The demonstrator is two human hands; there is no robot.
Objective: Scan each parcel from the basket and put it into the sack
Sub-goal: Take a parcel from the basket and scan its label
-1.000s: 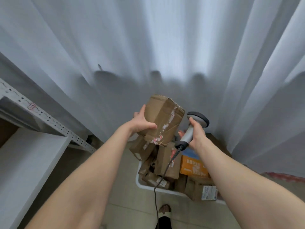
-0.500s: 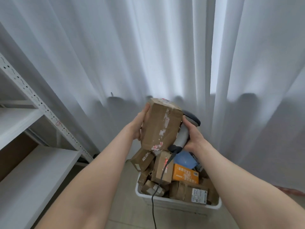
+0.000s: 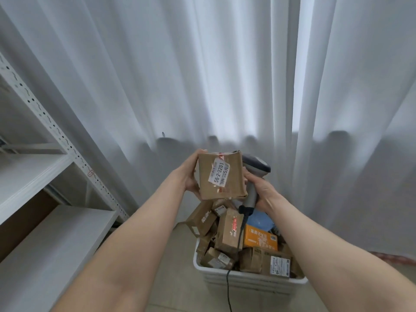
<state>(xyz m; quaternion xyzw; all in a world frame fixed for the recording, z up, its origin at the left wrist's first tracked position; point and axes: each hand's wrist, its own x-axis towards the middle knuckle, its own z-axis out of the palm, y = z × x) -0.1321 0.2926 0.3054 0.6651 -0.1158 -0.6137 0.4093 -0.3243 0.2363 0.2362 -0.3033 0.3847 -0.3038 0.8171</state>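
A brown cardboard parcel [image 3: 221, 175] with a white label facing me is held up in front of the curtain. My left hand [image 3: 190, 176] grips its left side. My right hand [image 3: 262, 194] holds the grey handle of a barcode scanner [image 3: 256, 174], and its fingertips touch the parcel's right edge. The scanner's dark head sits just behind the parcel's right side. Below, a white basket [image 3: 249, 281] on the floor is heaped with several brown parcels, an orange box [image 3: 260, 239] and a blue packet [image 3: 260, 221]. No sack is in view.
White metal shelving [image 3: 51, 199] stands on the left, with a perforated upright running down to the floor. White curtains [image 3: 202, 75] hang behind everything. The scanner's black cable [image 3: 228, 289] drops over the basket's front rim toward me.
The parcel has been turned in my hands, so its labelled face now points at me. My right hand with the scanner has closed in on the parcel's right edge.
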